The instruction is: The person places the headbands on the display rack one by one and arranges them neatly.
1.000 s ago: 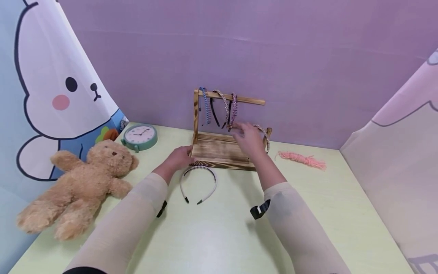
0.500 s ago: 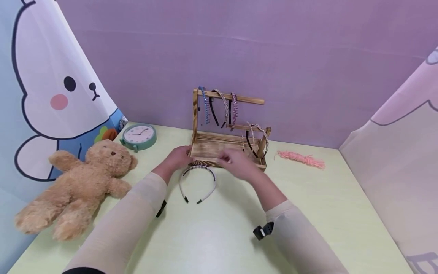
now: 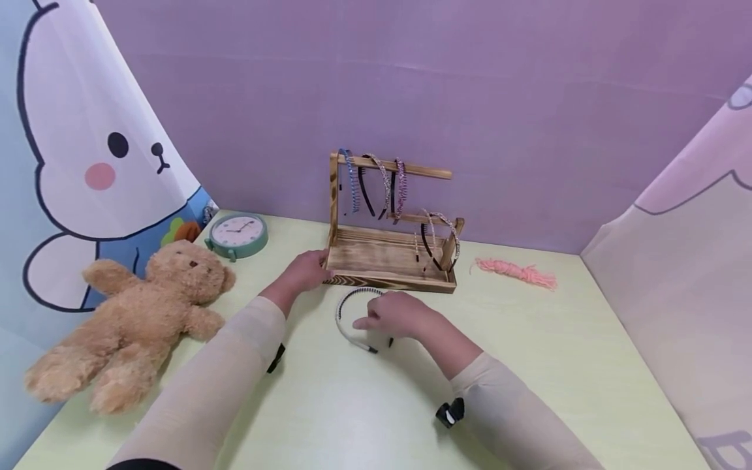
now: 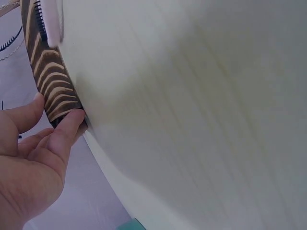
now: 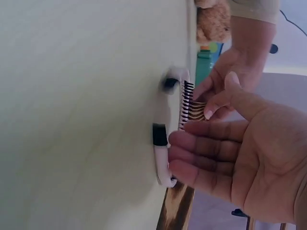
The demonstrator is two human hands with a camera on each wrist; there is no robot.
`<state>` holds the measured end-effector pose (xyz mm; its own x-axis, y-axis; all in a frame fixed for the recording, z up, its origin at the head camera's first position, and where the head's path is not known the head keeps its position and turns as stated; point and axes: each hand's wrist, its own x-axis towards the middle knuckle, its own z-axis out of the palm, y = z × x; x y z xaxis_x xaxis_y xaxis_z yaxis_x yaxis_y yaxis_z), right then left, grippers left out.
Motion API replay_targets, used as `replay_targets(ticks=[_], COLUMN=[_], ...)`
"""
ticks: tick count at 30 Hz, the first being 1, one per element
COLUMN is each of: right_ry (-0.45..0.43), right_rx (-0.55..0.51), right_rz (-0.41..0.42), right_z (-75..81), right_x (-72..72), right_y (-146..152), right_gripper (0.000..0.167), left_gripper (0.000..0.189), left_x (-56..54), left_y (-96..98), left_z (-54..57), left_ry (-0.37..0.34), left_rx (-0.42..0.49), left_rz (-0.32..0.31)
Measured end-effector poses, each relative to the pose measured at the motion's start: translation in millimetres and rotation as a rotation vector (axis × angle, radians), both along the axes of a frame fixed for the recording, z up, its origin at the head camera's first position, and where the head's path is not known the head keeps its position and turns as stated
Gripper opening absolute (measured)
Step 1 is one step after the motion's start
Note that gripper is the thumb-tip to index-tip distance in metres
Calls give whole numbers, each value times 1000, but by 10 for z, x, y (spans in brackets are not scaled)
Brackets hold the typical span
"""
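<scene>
A wooden headband rack (image 3: 376, 253) stands at the back of the table. My left hand (image 3: 307, 271) grips its left front corner, thumb on one side and fingers on the other, as the left wrist view shows. In front of the rack lies a white headband (image 3: 339, 314) with dark inner teeth and dark tips. My right hand (image 3: 405, 316) is over its right side. In the right wrist view the fingers (image 5: 206, 158) are nearly straight against the headband, and the thumb stands apart from them. Part of the headband is hidden behind this hand.
Blue (image 3: 355, 189), silvery (image 3: 384, 176) and purple headbands (image 3: 402, 189) hang on the upper bar. Glittery headbands (image 3: 454, 228) hang on the lower bar. A teddy bear (image 3: 141, 320) and a green clock (image 3: 237, 235) lie left; pink yarn (image 3: 517, 272) lies right.
My right hand has come down from the lower bar to the white headband. That headband has shifted right and turned. The left hand has stayed at the rack's corner.
</scene>
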<state>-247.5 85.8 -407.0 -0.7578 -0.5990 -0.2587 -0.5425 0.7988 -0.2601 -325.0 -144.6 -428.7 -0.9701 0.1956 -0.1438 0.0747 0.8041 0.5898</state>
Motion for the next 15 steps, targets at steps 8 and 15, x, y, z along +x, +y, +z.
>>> replay_targets(ticks=[8, 15], right_ry=[25, 1], right_rx=[178, 134], right_rz=[-97, -47], right_z=[-40, -97], right_x=[22, 83], right_y=[-131, -292], right_gripper=[60, 48], left_gripper=[66, 66], left_x=[-15, -17], left_y=[-9, 4], left_z=[-2, -11], left_ry=[8, 8], left_rx=[8, 6], left_rz=[-11, -12])
